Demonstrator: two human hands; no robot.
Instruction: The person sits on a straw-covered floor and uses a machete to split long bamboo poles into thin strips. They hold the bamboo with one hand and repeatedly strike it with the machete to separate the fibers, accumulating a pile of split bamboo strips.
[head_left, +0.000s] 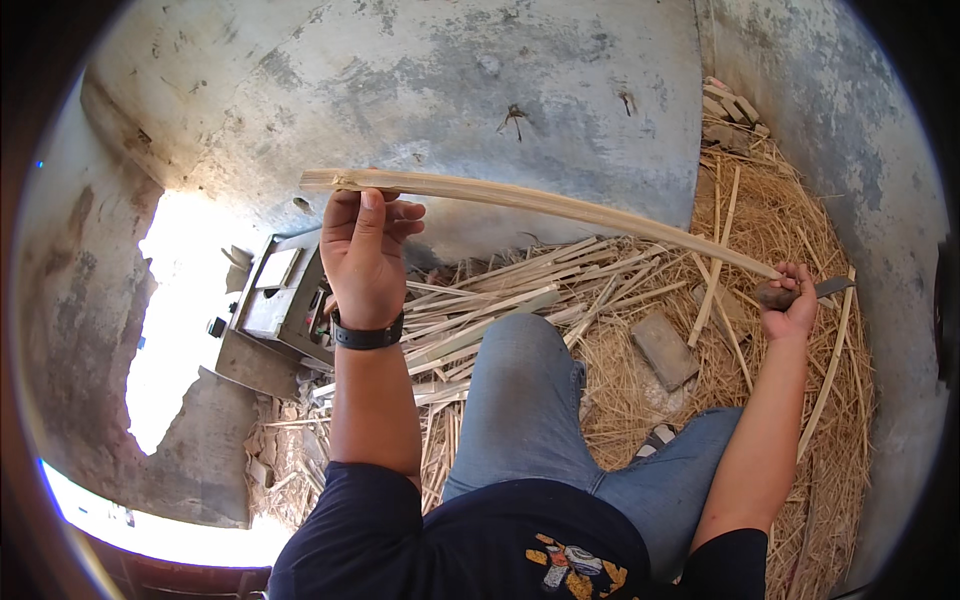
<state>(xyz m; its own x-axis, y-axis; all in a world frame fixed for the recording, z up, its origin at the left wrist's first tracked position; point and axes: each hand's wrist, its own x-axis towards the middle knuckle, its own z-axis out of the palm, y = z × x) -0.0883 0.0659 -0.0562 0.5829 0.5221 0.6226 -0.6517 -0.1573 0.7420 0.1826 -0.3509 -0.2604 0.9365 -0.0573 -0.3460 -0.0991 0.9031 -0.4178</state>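
A long pale bamboo strip [560, 206] spans the view between my two hands, sloping down to the right. My left hand [368, 240] pinches it near its left end, thumb in front, with the fingers bent behind. At the far right my right hand [791, 305] is closed round the wooden handle of a knife [833, 287], whose dark blade points right. The strip's right end meets the thumb and fingers of that same hand. How firmly they grip the strip cannot be made out.
Many split bamboo strips [500, 293] lie heaped beyond my knees. Straw-like shavings [620, 400] cover the floor, with a brick [664, 350] among them. A wooden cabinet [283, 300] stands at the left beside a bright opening. Worn plaster walls [450, 90] rise ahead and at the right.
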